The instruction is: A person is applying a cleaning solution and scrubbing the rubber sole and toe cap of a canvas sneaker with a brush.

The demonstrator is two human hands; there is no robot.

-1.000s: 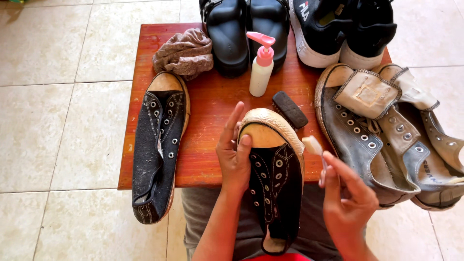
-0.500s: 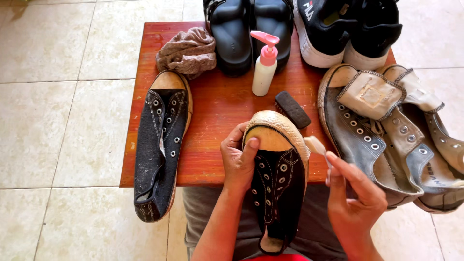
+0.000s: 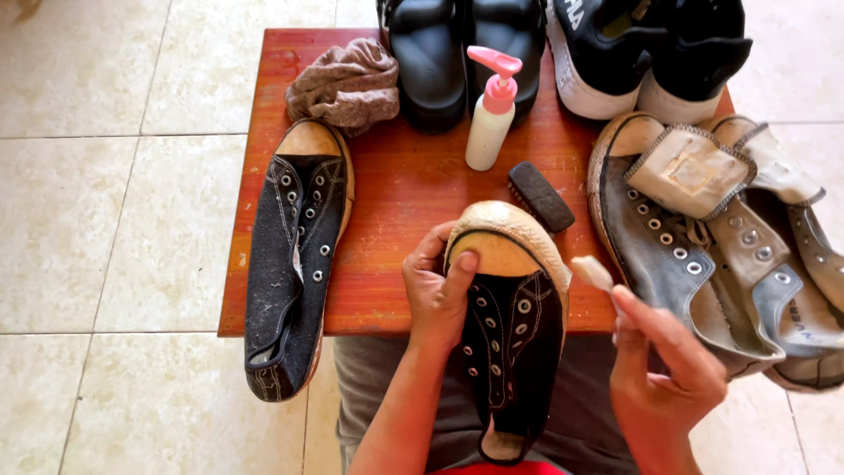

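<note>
My left hand grips the toe end of a black lace-less canvas sneaker with a dirty tan toe cap; its heel rests on my lap and its toe on the front edge of the red wooden table. My right hand holds a small white toothbrush, the bristle end raised just right of the toe cap and not touching it. The matching black sneaker lies on the table's left side, heel hanging over the front edge.
A crumpled brown cloth, a white pump bottle with pink top and a small dark brush sit on the table. Black sandals and black-and-white sneakers stand at the back; grey worn sneakers lie right. Tiled floor surrounds.
My left hand has closed its fingers onto the toe cap of the sneaker. The right hand with the toothbrush has shifted slightly.
</note>
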